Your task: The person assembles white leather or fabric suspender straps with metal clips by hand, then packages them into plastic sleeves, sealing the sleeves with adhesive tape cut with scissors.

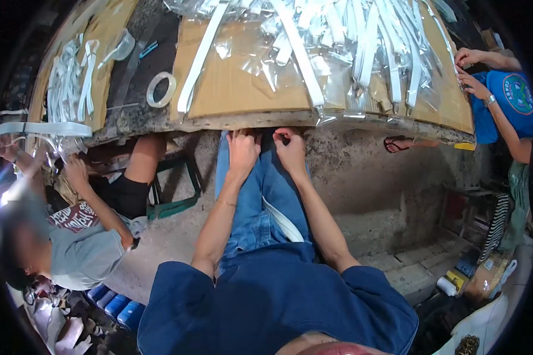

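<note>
The long tabletop (160, 121) runs across the top of the view, covered with cardboard sheets (243, 83), probably to give a smooth surface for the heaps of white strips in clear plastic bags (367, 53), too many to count. Two other people work at it: one seated at the left end, one in a blue shirt (518, 97) at the right edge. One tape roll (160, 89) lies flat on the bare part. The person's left hand (243, 151) and right hand (291, 149) sit together on the lap just under the tabletop's edge, each grip pinched narrow; what they pinch I cannot tell. One white strip (284, 223) lies along the right thigh.
</note>
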A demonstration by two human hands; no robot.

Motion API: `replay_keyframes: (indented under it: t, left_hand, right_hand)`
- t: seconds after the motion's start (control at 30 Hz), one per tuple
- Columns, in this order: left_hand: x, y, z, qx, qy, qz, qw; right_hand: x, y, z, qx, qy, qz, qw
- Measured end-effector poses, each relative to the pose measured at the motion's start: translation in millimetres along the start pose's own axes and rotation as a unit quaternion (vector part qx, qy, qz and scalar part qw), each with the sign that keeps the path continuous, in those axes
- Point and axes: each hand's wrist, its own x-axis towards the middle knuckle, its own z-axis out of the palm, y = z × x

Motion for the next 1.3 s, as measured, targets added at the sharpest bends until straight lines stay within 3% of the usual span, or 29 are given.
replay_keyframes:
  t: [0.13, 0.43, 0.5, 0.6, 0.63, 0.73, 0.8, 0.87, 0.93, 0.97, 1.13, 1.3]
  left_hand:
    - [-0.7, -12.3, -4.3, -0.033, 0.043, 0.004, 0.999]
    - [-25.8, 7.4, -24.8, 0.019, 0.035, -0.007, 0.999]
    - [-29.9, 8.2, -32.7, -0.059, 0.037, -0.047, 0.996]
    - [-38.9, -3.0, -45.3, -0.135, 0.076, -0.016, 0.988]
    - [-39.8, -7.4, -63.7, -0.198, 0.055, -0.024, 0.978]
    - [-22.4, -38.2, -135.8, -0.215, 0.074, -0.031, 0.973]
    - [16.5, -59.6, -182.5, -0.189, 0.126, -0.096, 0.969]
    - [65.4, -103.5, -194.6, -0.034, 0.212, 0.050, 0.975]
    - [99.5, -126.8, -195.6, -0.076, 0.171, 0.045, 0.981]
    - [106.6, -132.3, -193.6, -0.079, 0.179, 0.042, 0.980]
    - [120.9, -113.7, -185.2, -0.029, 0.051, -0.096, 0.994]
    - [121.7, -124.1, -160.5, 0.002, 0.104, -0.091, 0.990]
  right_hand:
    - [3.0, -3.1, 5.8, 0.012, 0.007, -0.037, 0.999]
    - [-11.2, -10.6, 10.7, -0.005, -0.024, -0.117, 0.993]
    - [-8.0, -11.9, 12.0, 0.013, -0.021, -0.122, 0.992]
    - [-5.1, -16.6, 11.7, 0.015, -0.006, -0.124, 0.992]
    - [-5.3, -17.0, 10.2, -0.008, -0.014, -0.118, 0.993]
    - [-13.5, -37.1, -4.3, -0.030, -0.034, -0.189, 0.981]
    - [-24.7, -43.4, -14.2, 0.011, -0.087, -0.175, 0.981]
    - [-28.1, -60.2, -22.4, 0.043, -0.139, -0.160, 0.976]
    - [-20.6, -93.1, -35.8, 0.033, -0.169, -0.159, 0.972]
    - [-9.2, -108.9, -36.1, 0.059, -0.168, -0.175, 0.968]
    - [87.7, -213.3, 18.1, 0.011, -0.159, -0.341, 0.926]
    - [166.7, -223.3, 131.2, -0.154, -0.143, -0.487, 0.848]
